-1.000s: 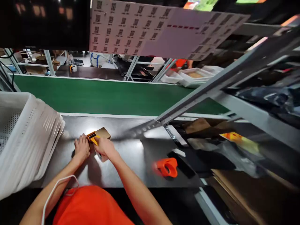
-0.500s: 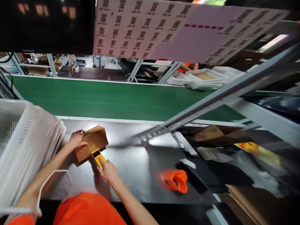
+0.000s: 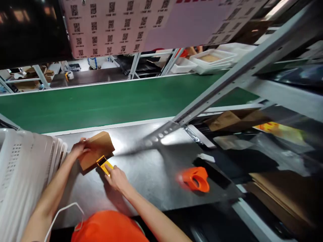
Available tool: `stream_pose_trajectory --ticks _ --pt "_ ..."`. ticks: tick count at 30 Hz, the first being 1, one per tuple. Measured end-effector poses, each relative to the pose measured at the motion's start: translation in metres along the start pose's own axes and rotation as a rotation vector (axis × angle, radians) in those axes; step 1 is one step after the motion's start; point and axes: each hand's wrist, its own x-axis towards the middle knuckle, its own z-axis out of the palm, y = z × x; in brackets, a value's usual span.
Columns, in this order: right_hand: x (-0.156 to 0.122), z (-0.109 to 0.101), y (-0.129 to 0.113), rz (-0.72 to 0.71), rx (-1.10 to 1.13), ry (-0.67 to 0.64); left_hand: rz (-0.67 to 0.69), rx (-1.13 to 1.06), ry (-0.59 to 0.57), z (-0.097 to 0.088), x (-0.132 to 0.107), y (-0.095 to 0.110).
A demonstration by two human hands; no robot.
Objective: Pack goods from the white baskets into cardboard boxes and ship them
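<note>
A small brown cardboard box (image 3: 97, 148) lies on the shiny dark worktable (image 3: 151, 178). My left hand (image 3: 78, 147) grips its left end, fingers curled over the top edge. A yellow and black tool (image 3: 104, 164) rests against the box's near side. My right hand (image 3: 116, 178) holds that tool by its near end, fingers closed around it.
A stack of white plastic crates (image 3: 22, 174) stands at the left. A green conveyor belt (image 3: 113, 101) runs behind the table. An orange tape dispenser (image 3: 195, 179) lies to the right. Flat cardboard and dark bags fill the shelf at the right, under a slanted metal rail (image 3: 227, 80).
The box was raised from flat under both hands and turned onto its side. My right hand drew the yellow tool down to the box's near face. The view shifted left.
</note>
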Motion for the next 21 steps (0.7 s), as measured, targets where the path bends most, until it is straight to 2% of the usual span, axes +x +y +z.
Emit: stream_pose_trajectory --ticks 2,4,7,9,12,17,19,21 --pt "0.010 -0.009 -0.008 -0.003 0.004 0.015 0.036 0.153 -0.007 0.004 0.008 -0.002" --pt "0.020 -0.018 -0.015 -0.011 -0.022 0.029 0.050 0.344 -0.008 0.023 0.009 -0.003" --pt "0.033 -0.028 -0.023 -0.035 -0.043 0.032 -0.022 0.556 -0.019 0.054 0.005 -0.007" --pt "0.036 -0.030 -0.025 -0.038 -0.027 0.017 -0.065 0.594 -0.002 0.064 0.004 -0.010" --pt "0.026 -0.026 -0.021 -0.018 -0.026 0.000 -0.067 0.585 0.014 0.061 0.006 -0.012" --pt "-0.005 -0.011 -0.002 0.018 -0.032 -0.046 -0.082 0.524 -0.023 0.043 0.013 -0.014" --pt "-0.002 -0.011 -0.001 0.032 -0.031 -0.063 -0.068 0.497 -0.034 0.036 0.017 -0.018" --pt "0.012 -0.017 -0.008 0.035 -0.013 -0.075 -0.054 0.471 -0.046 0.029 0.021 -0.021"
